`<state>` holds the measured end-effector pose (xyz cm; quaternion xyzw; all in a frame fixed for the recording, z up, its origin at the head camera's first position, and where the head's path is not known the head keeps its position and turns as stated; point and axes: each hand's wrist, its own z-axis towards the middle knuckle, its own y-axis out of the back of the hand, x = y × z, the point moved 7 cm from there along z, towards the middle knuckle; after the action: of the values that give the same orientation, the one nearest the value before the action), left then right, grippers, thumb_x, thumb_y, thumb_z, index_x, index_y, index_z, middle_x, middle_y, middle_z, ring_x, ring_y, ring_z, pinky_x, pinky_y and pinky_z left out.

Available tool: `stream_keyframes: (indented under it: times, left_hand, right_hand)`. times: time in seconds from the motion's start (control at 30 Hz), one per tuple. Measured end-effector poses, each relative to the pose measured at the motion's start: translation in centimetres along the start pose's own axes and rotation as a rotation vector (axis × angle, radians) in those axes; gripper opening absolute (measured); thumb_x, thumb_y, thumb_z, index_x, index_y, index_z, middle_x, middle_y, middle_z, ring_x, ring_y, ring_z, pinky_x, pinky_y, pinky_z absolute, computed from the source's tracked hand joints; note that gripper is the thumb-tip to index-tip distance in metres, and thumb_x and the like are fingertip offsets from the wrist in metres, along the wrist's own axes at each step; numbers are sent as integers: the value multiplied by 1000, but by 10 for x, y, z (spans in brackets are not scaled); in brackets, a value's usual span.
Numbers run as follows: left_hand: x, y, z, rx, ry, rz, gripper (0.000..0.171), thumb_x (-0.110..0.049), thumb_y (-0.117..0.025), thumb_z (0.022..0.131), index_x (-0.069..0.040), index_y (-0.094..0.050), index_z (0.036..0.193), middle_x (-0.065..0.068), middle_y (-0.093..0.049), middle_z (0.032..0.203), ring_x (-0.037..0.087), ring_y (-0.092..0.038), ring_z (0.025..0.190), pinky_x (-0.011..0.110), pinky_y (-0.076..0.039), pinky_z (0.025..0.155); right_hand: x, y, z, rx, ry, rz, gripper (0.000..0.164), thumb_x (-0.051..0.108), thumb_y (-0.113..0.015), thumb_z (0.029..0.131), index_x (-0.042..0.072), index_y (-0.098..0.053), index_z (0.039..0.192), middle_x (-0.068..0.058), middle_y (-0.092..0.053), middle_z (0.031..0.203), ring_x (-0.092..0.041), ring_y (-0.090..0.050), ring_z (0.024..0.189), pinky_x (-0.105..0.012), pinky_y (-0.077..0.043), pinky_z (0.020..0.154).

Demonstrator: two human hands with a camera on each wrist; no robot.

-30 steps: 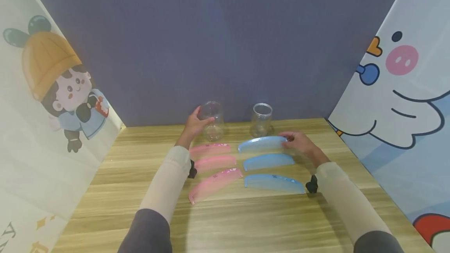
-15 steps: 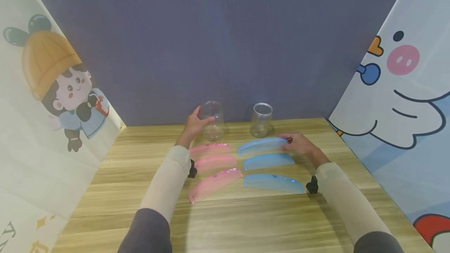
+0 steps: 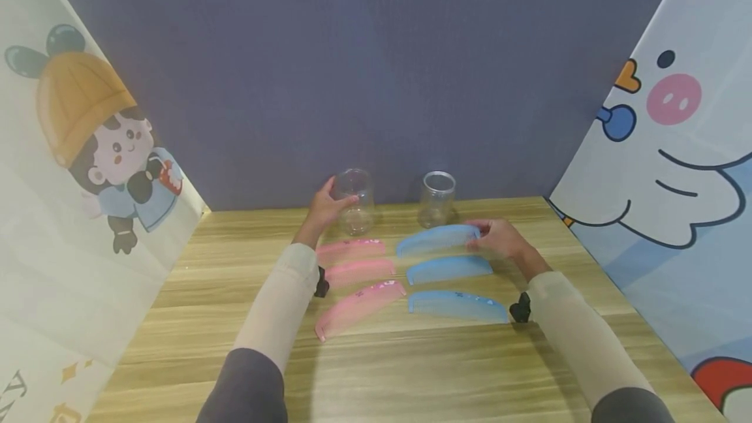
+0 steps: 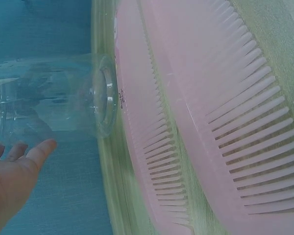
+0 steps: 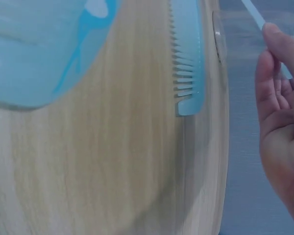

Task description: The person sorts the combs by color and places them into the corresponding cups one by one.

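At the back of the table my left hand [image 3: 325, 212] holds a clear jar [image 3: 360, 204] from its left side, thumb across the front. The left wrist view has this jar [image 4: 49, 105] beside my fingers [image 4: 36, 154]. My right hand [image 3: 499, 240] pinches the right end of a light blue comb [image 3: 437, 239], which is raised slightly above the table. Seen from the right wrist, thumb and forefinger grip the thin edge of that comb [image 5: 254, 13]. Two more blue combs lie in front, a middle one [image 3: 449, 269] and a front one [image 3: 458, 306].
Three pink combs lie in a column on the left: back [image 3: 351, 249], middle [image 3: 360, 272] and front [image 3: 361, 307]. A second clear jar [image 3: 437, 204] with a silvery rim stands upright behind the blue combs. A dark wall [image 3: 376, 83] rises behind the table [image 3: 411, 371].
The held blue comb dips a little, then rises slightly with my right hand. My left hand and the jar stay in place.
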<state>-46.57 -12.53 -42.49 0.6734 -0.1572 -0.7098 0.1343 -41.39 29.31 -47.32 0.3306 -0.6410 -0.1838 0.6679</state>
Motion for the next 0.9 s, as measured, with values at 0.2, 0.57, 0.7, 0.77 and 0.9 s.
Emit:
stream_keyframes:
  times: [0.2,0.57,0.7,0.77,0.9]
  left_hand:
    - [0,1,2,-18,-9,16,100,-42,-80,87,-17,-21,164,19,-31,166,41,-32,152,54,-28,126]
    - [1,2,2,1,4,8,101,-45,-80,86,-21,-20,164,17,-28,167,40,-29,153,55,-28,126]
    - [1,2,2,-3,5,9,100,-43,-80,86,-20,-21,164,17,-30,167,40,-31,152,54,-29,125]
    - [1,2,3,-4,2,8,100,-43,-81,86,-20,-21,164,17,-30,167,40,-31,152,54,-29,126]
    - [1,2,3,-7,-6,7,101,-42,-81,86,-19,-22,164,18,-29,167,40,-30,153,54,-28,126]
  right_hand:
    - [3,6,4,-24,-5,113,60,24,-82,88,7,-61,141,-22,-69,128,-22,-67,108,-21,-56,82]
    - [27,18,12,-29,14,158,58,22,-80,89,5,-60,141,-22,-68,127,-16,-66,101,-30,-59,84]
    - [38,23,18,-41,49,213,61,18,-81,88,2,-57,142,-25,-65,130,-8,-66,98,-22,-59,81]
    - [45,26,20,-58,64,238,62,18,-82,88,0,-57,142,-24,-66,130,-5,-67,96,-20,-60,80]
    - [54,32,23,-79,68,260,62,20,-82,87,1,-58,142,-17,-69,126,-3,-67,95,-20,-60,81]
